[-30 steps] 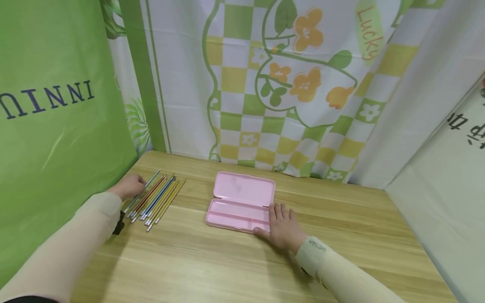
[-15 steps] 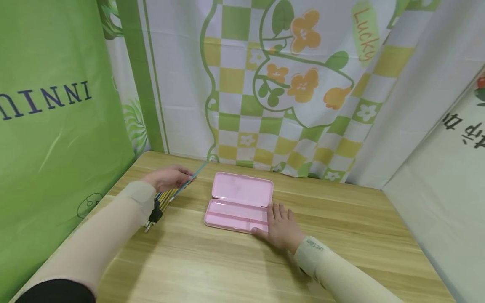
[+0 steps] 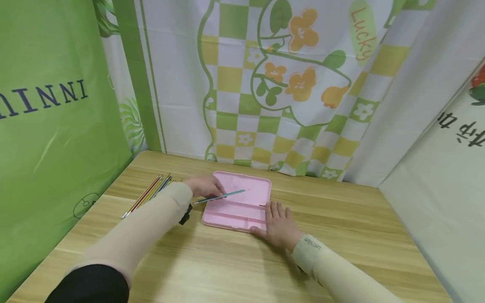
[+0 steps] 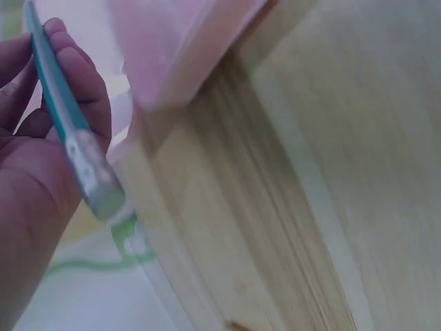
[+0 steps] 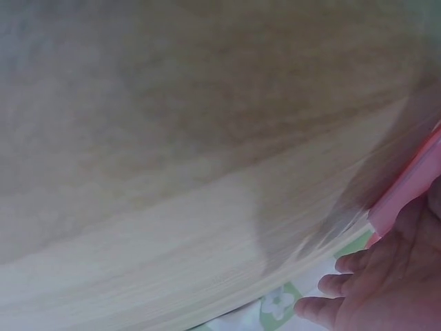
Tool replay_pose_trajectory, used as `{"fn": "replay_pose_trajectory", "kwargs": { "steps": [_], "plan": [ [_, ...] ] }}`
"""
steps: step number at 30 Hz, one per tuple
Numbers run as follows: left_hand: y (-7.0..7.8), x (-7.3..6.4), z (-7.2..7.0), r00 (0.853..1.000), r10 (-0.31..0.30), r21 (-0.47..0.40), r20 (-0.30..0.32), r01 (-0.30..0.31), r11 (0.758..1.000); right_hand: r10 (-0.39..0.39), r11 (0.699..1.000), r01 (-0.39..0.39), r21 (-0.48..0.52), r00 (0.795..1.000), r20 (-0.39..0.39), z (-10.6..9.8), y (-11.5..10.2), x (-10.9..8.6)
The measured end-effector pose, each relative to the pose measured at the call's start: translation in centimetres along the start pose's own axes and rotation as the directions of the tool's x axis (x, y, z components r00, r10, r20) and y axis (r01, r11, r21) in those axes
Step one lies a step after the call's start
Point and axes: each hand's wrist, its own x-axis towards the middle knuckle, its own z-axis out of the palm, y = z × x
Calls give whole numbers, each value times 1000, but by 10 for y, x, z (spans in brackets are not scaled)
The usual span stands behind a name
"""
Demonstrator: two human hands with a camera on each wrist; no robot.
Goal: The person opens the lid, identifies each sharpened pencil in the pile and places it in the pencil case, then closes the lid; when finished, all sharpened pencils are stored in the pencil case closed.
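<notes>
My left hand point(image 3: 205, 186) pinches a teal pencil point(image 3: 235, 193) over the left part of an open pink pencil case point(image 3: 242, 181). In the left wrist view the pencil point(image 4: 58, 89) lies across the fingers, its pale eraser end toward the camera. The case has its lid folded back and a tray with a long slot and smaller compartments, in which no pencil shows. My right hand point(image 3: 281, 227) rests at the case's right end, fingers straight and spread, thumb at the front corner. The right wrist view has the right hand point(image 5: 393, 283) against the case's pink side point(image 5: 406, 179).
Several coloured pencils point(image 3: 144, 195) lie side by side on the wooden table point(image 3: 212, 261) at the left, partly hidden behind the left forearm. A patterned curtain point(image 3: 242, 122) hangs along the back edge, and a green cloth point(image 3: 57, 139) covers the left side.
The left hand has picked the teal pencil from beside the others and carried it rightward over the case. The right hand has stayed at the case's right end.
</notes>
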Motion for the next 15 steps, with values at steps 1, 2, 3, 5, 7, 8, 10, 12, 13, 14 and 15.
{"fn": "replay_pose_trajectory", "kwargs": {
  "steps": [1, 2, 3, 5, 7, 8, 10, 12, 13, 14, 15],
  "plan": [
    [2, 3, 4, 1000, 2, 43, 8, -2, 999, 0, 1000, 0, -1, 1000, 0, 0, 0, 0],
    [3, 6, 8, 1000, 6, 87, 10, -7, 996, 2, 1000, -2, -6, 1000, 8, 0, 0, 1],
    [5, 9, 12, 1000, 6, 113, 16, -7, 994, 4, 1000, -4, -15, 1000, 18, 0, 0, 1],
    [6, 14, 19, 1000, 15, 191, 18, -19, 981, 2, 1000, -2, -11, 1000, 20, 0, 0, 1],
    [8, 18, 25, 999, 42, 283, 20, -46, 958, -1, 1000, 1, -9, 1000, 19, -1, -1, 0],
    [9, 20, 28, 998, 58, 323, 22, -62, 944, -2, 1000, 2, -12, 1000, 22, -2, -2, 0],
    [12, 21, 33, 996, 86, 392, 30, -91, 915, -10, 1000, 10, 1, 1000, 2, -2, -2, -1],
    [14, 24, 39, 993, 114, 434, 40, -120, 893, -13, 1000, 13, -1, 1000, -3, -2, -2, -1],
    [15, 25, 42, 991, 123, 447, 44, -129, 885, -15, 1000, 15, 1, 1000, -9, -2, -2, -1],
    [16, 26, 44, 990, 132, 456, 49, -139, 879, -16, 1000, 16, 0, 1000, -13, -1, -1, -1],
    [16, 28, 47, 989, 142, 471, 51, -149, 869, -17, 1000, 17, -2, 1000, -17, 0, -1, -1]
  ]
}}
